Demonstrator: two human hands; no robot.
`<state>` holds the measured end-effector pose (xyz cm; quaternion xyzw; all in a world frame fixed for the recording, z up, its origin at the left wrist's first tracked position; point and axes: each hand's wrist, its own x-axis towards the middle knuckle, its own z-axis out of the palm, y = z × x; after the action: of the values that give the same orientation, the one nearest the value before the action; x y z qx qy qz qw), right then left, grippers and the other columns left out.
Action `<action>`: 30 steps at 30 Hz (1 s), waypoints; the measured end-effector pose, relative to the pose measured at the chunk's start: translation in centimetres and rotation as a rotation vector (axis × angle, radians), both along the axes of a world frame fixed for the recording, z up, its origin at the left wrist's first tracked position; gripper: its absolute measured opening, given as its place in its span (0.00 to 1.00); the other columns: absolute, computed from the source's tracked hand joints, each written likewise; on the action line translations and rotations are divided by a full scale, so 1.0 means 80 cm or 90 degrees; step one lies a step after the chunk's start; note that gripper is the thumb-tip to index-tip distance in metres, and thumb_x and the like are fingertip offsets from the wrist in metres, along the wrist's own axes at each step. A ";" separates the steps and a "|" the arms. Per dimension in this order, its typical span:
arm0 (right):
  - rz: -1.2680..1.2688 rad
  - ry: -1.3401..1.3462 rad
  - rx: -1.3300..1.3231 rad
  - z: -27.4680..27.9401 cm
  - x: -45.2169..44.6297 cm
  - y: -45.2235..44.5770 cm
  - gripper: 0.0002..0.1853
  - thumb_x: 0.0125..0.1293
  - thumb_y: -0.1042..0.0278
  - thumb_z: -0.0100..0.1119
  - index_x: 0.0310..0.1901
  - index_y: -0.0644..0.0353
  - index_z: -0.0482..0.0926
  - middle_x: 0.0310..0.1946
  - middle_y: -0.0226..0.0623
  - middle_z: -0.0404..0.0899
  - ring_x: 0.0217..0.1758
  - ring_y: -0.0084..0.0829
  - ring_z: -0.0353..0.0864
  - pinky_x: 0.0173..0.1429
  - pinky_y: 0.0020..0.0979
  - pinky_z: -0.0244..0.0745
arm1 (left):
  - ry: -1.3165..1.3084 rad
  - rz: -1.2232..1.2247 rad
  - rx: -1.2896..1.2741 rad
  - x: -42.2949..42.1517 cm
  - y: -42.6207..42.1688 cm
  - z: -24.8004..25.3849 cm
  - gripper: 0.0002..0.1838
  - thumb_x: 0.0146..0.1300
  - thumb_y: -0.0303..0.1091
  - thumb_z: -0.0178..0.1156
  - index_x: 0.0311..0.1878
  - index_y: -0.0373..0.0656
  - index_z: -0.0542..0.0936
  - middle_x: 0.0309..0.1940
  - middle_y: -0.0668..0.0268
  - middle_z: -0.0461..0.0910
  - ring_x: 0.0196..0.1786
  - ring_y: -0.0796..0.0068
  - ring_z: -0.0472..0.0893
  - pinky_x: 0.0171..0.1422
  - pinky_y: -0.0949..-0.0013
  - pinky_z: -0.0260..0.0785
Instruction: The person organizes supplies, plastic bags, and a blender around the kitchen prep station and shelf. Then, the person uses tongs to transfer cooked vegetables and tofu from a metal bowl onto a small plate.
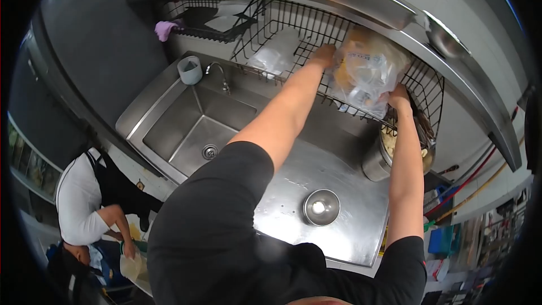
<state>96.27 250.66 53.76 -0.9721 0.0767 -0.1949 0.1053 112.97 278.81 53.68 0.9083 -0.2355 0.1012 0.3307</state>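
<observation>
Your left hand (323, 55) and right hand (399, 98) flank a bulging clear bag (367, 72) in the wire rack (326, 97), their finger closure impossible to tell, and the bag looks soft, slippery and fairly light, best supported low from both sides against tearing.

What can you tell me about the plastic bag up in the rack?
The plastic bag is clear and crinkled, with blue printing and something yellow-orange showing through; what that is cannot be told. It sits bulging at the right part of the black wire rack above the counter. The left hand is at its left edge, the right hand at its lower right; their grip is unclear.
</observation>
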 end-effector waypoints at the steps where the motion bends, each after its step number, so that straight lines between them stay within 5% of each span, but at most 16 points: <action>1: -0.014 0.008 -0.021 -0.007 0.006 -0.011 0.22 0.59 0.66 0.71 0.55 0.63 0.82 0.53 0.56 0.83 0.60 0.56 0.81 0.61 0.46 0.79 | -0.010 -0.018 0.022 -0.005 -0.001 -0.001 0.23 0.64 0.40 0.67 0.60 0.41 0.82 0.60 0.51 0.82 0.63 0.47 0.81 0.66 0.52 0.77; 6: 0.016 -0.032 -0.086 -0.021 0.018 -0.035 0.19 0.62 0.66 0.67 0.52 0.66 0.82 0.51 0.59 0.84 0.58 0.59 0.80 0.60 0.47 0.79 | -0.002 -0.078 -0.020 -0.008 0.007 -0.001 0.22 0.64 0.36 0.67 0.60 0.41 0.81 0.60 0.50 0.82 0.63 0.48 0.81 0.65 0.54 0.76; 9: -0.005 0.003 0.003 -0.010 0.001 -0.017 0.20 0.68 0.64 0.63 0.59 0.64 0.79 0.58 0.60 0.80 0.63 0.59 0.77 0.63 0.48 0.78 | 0.219 -0.103 -0.035 -0.004 0.015 0.001 0.24 0.62 0.36 0.67 0.61 0.40 0.81 0.58 0.50 0.84 0.61 0.49 0.83 0.62 0.56 0.77; 11: 0.001 0.003 -0.009 -0.013 0.004 -0.023 0.21 0.68 0.65 0.63 0.60 0.64 0.79 0.57 0.61 0.80 0.62 0.59 0.79 0.62 0.48 0.78 | -0.146 -0.286 0.264 0.019 0.023 -0.023 0.23 0.59 0.37 0.66 0.57 0.37 0.83 0.54 0.49 0.85 0.55 0.49 0.85 0.57 0.56 0.78; 14: -0.121 0.088 0.062 0.046 -0.058 0.053 0.23 0.65 0.65 0.63 0.58 0.70 0.79 0.54 0.64 0.82 0.58 0.58 0.82 0.58 0.46 0.80 | -0.058 -0.158 0.132 -0.025 0.047 0.001 0.19 0.57 0.36 0.65 0.49 0.35 0.86 0.50 0.46 0.86 0.51 0.50 0.87 0.54 0.55 0.79; 17: -0.138 -0.201 0.218 0.041 -0.087 0.050 0.19 0.72 0.67 0.56 0.59 0.71 0.77 0.47 0.53 0.86 0.40 0.33 0.86 0.41 0.32 0.79 | 0.050 -0.176 -0.022 -0.080 0.074 0.019 0.15 0.56 0.31 0.60 0.42 0.34 0.88 0.41 0.44 0.87 0.46 0.49 0.87 0.51 0.56 0.80; 18: -0.146 -0.204 0.216 0.037 -0.105 0.053 0.19 0.72 0.67 0.56 0.59 0.71 0.77 0.47 0.53 0.86 0.40 0.33 0.86 0.41 0.32 0.79 | 0.129 -0.237 -0.045 -0.091 0.078 0.018 0.15 0.56 0.30 0.58 0.43 0.35 0.88 0.38 0.44 0.87 0.45 0.49 0.87 0.50 0.56 0.79; 20: 0.060 -0.225 0.423 0.043 -0.145 0.108 0.19 0.73 0.61 0.57 0.55 0.69 0.80 0.47 0.59 0.86 0.50 0.50 0.88 0.47 0.42 0.79 | 0.179 -0.320 -0.026 -0.129 0.081 0.026 0.16 0.54 0.29 0.56 0.42 0.35 0.88 0.35 0.45 0.87 0.43 0.48 0.87 0.49 0.55 0.78; 23: 0.061 -0.036 0.174 0.017 -0.145 0.142 0.21 0.72 0.57 0.59 0.54 0.70 0.80 0.47 0.58 0.86 0.52 0.53 0.86 0.55 0.41 0.79 | 0.037 -0.303 0.080 -0.152 0.076 0.022 0.16 0.59 0.31 0.55 0.44 0.32 0.86 0.40 0.41 0.85 0.46 0.43 0.85 0.53 0.52 0.78; 26: -0.036 -0.035 0.148 0.025 -0.150 0.154 0.24 0.71 0.55 0.60 0.57 0.69 0.79 0.48 0.56 0.86 0.53 0.53 0.86 0.57 0.42 0.78 | -0.020 -0.337 0.010 -0.155 0.085 0.011 0.15 0.61 0.32 0.55 0.45 0.36 0.86 0.41 0.45 0.86 0.48 0.43 0.85 0.54 0.51 0.78; 30: -0.153 -0.315 -0.029 0.008 -0.175 0.179 0.24 0.70 0.54 0.62 0.59 0.64 0.81 0.52 0.52 0.86 0.55 0.52 0.85 0.62 0.48 0.75 | -0.139 -0.239 0.015 -0.195 0.111 0.002 0.12 0.66 0.38 0.59 0.38 0.40 0.87 0.37 0.47 0.86 0.45 0.43 0.86 0.53 0.43 0.77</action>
<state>82.28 264.96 54.38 -0.8809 0.1592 -0.4394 0.0746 97.39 287.67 53.82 0.8360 -0.4359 0.1327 0.3059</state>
